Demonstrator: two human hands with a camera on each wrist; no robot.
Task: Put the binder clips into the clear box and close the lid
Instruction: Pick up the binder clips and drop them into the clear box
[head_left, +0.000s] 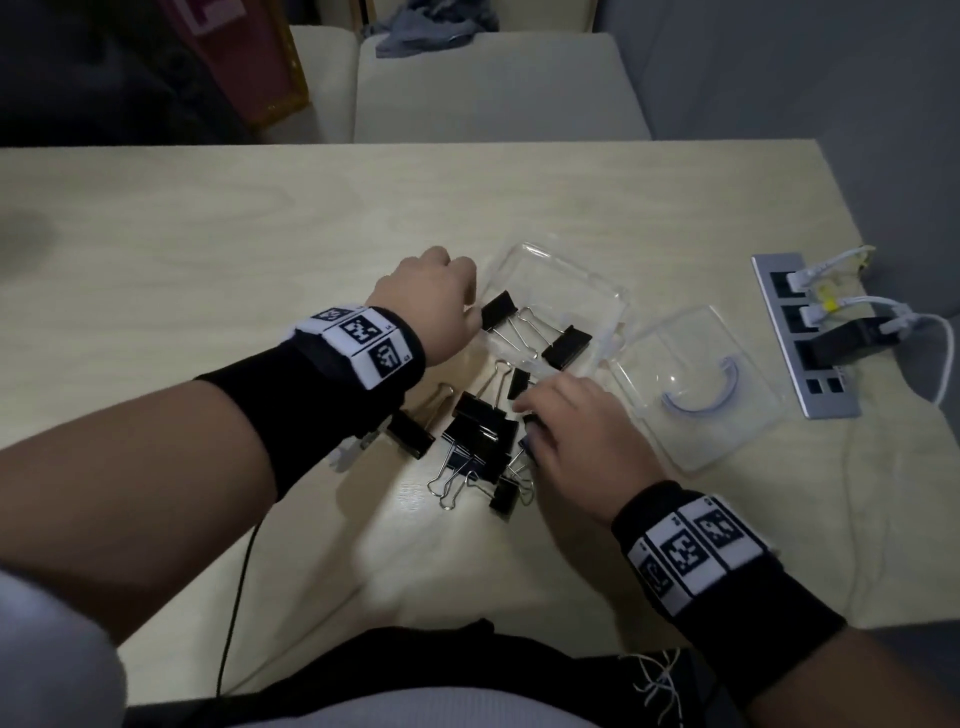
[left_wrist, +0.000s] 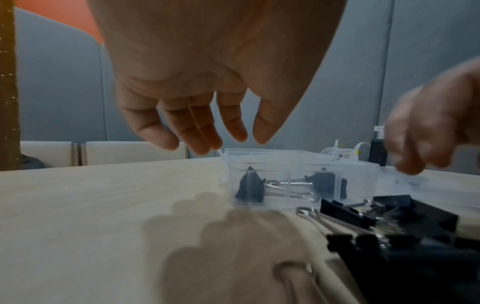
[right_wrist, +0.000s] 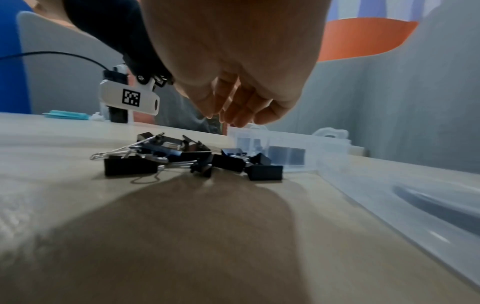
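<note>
Office: desk power strip (head_left: 802, 332), grey partitions (left_wrist: 59, 82)

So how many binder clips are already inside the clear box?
2. One binder clip lies at the left end of the clear box, the other at its near right side, their wire handles crossing. The rest remain piled on the table.

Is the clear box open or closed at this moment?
Open. The clear box has no cover; its lid lies apart on the table beside it. Two binder clips sit inside.
</note>
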